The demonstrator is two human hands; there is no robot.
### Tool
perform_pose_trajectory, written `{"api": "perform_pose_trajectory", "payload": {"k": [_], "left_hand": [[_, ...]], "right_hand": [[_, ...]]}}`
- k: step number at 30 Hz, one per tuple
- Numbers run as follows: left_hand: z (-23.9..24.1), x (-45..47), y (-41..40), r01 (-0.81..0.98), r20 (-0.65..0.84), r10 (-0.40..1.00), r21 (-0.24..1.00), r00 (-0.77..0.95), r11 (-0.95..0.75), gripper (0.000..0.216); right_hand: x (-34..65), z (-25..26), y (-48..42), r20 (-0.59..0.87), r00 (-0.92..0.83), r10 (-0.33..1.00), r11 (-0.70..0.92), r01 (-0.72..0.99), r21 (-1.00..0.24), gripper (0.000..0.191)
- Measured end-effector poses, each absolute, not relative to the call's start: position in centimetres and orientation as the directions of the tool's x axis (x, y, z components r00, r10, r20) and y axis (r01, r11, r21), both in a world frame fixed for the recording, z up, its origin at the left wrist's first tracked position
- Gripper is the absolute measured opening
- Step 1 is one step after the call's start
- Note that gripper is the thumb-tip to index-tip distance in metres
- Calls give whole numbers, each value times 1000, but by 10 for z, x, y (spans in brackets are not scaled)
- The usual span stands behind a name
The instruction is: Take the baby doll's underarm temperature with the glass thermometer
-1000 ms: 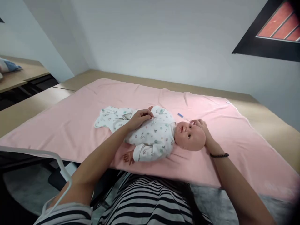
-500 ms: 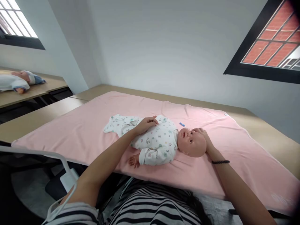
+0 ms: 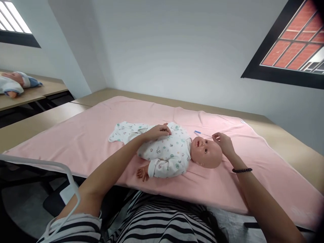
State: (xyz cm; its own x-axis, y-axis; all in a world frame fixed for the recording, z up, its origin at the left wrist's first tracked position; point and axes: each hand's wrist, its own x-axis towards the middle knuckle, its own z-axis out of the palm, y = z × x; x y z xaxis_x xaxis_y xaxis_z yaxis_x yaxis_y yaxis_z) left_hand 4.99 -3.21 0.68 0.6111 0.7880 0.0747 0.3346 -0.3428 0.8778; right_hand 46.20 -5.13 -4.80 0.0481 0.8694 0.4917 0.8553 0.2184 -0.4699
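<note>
Left hand (image 3: 157, 131) on doll (image 3: 172, 152); right hand (image 3: 224, 143) beside head.

The left hand (image 3: 158, 131) rests on the clothed doll (image 3: 169, 153), the right hand (image 3: 224, 143) just beside its head.

Alt text: 2 baby dolls, the near doll (image 3: 206, 153) at the centre of the view and the far doll (image 3: 12, 84) at 9 o'clock. 2 bare hands of 1 person, the left hand (image 3: 158, 131) and the right hand (image 3: 224, 143). 1 pink blanket (image 3: 88, 135). 1 white printed romper (image 3: 167, 152), on the near doll. 1 black bead bracelet (image 3: 242, 170), at 4 o'clock from the near doll. 1 thin blue-tipped stick (image 3: 197, 132), at 12 o'clock from it. 2 dark-framed windows, the left window (image 3: 15, 28) at 10 o'clock and the right window (image 3: 291, 44) at 2 o'clock. 1 striped top (image 3: 164, 222) at 6 o'clock.
</note>
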Motion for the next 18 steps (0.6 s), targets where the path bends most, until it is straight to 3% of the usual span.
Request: {"api": "perform_pose_trajectory", "payload": {"k": [3,5,8,9,12,15,18], "left_hand": [[44,46,-27,497,-114,725,798,679,-341,35],[77,48,-28,573,-124,738,718,663,-395,48],[126,60,-37,479,193,749,663,634,-576,52],[139,66,-43,416,315,716,642,623,-644,50],[161,82,-68,258,617,571,524,542,-811,44],[161,87,-91,216,793,454,400,405,-891,40],[156,82,-103,237,863,416,356,289,-904,39]], "right_hand": [[472,5,-47,535,136,834,225,801,-555,17],[473,49,-46,594,183,784,279,750,-600,18],[453,110,-54,700,203,685,453,633,-628,18],[441,128,-59,747,191,637,583,515,-629,17],[397,162,-83,854,203,479,785,337,-520,16],[360,170,-109,906,98,412,843,337,-419,10],[336,164,-126,927,91,364,881,291,-374,11]]}}
